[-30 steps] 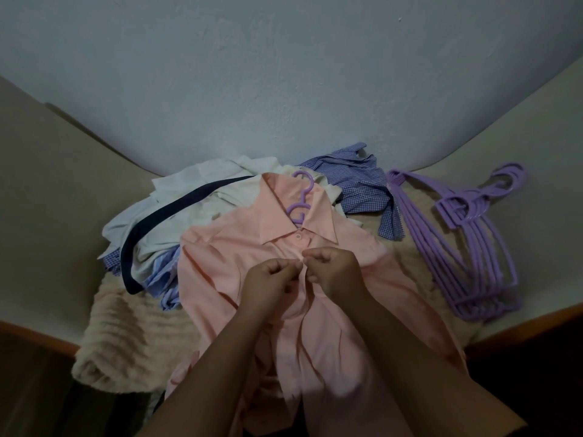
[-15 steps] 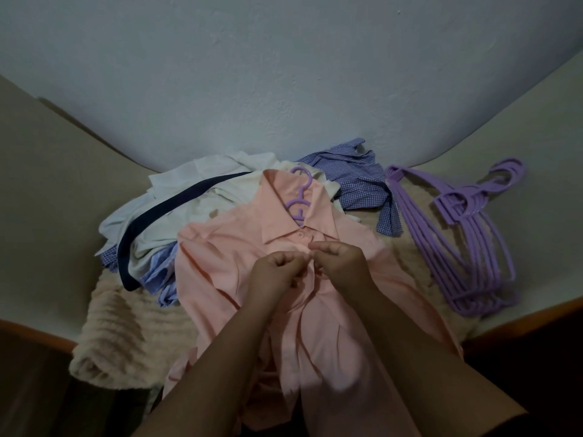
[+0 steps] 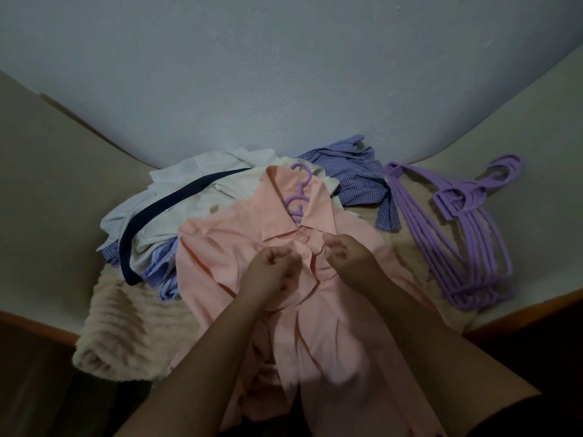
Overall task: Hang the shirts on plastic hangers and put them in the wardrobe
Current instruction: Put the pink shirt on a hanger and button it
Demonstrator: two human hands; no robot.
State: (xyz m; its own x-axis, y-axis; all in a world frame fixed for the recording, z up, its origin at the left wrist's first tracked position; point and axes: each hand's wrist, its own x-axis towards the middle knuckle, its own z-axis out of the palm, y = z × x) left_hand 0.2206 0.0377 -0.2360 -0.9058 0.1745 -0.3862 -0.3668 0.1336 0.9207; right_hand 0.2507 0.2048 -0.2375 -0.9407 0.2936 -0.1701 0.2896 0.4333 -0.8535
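Since the frame half a second back, both hands have drawn apart from the placket: they were pinched together at the second button, and now a gap shows between them with the button visible in it.

Landmark: peach shirt (image 3: pixel 239 266), lying front-up on the cream blanket (image 3: pixel 126 323), a purple hanger (image 3: pixel 298 197) already inside it with the hook poking out past the collar.

Left hand (image 3: pixel 268 272): fingers curled, resting on the shirt front just left of the placket. I cannot tell whether it pinches any cloth. Right hand (image 3: pixel 347 260): fingers curled just right of the placket, below the collar point; whether it holds fabric I cannot tell either.

Behind the shirt, left of its collar: heap of white and blue shirts (image 3: pixel 176 209), with a dark navy band across it. Behind and right of the collar: blue checked shirt (image 3: pixel 353 178). Well to the shirt's right: stack of spare purple hangers (image 3: pixel 467 234).

Handling, my judgement: thin woven cloth, light, limp, creases readily, and would likely slide off smooth plastic shoulders if tipped. Best carried by the hanger hook, with the other hand under the hem. For the buttoning, a pinch on the two placket edges close to the button.
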